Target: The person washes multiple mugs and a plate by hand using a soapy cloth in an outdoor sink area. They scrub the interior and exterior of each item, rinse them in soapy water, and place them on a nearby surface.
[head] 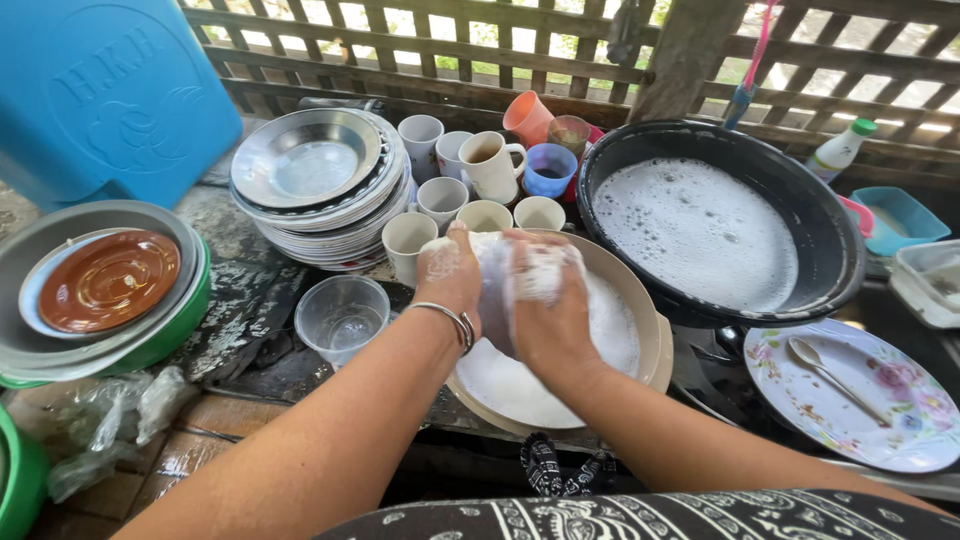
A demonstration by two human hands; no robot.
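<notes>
I hold a sudsy white cup (497,285) over the beige basin (655,340) so the foam drips back into it. My left hand (450,272) wraps the cup in a closed grip; my right hand (545,300) presses a foamy sponge against it, fingers curled. At two o'clock sits the black tub (830,230) of soapy water. At eleven o'clock, stacked metal plates (320,190) and mugs (480,165) wait within reach. At one o'clock a white bottle with a green cap (840,148) stands by the lattice. At ten o'clock leans a blue plastic container (100,90) with raised lettering.
</notes>
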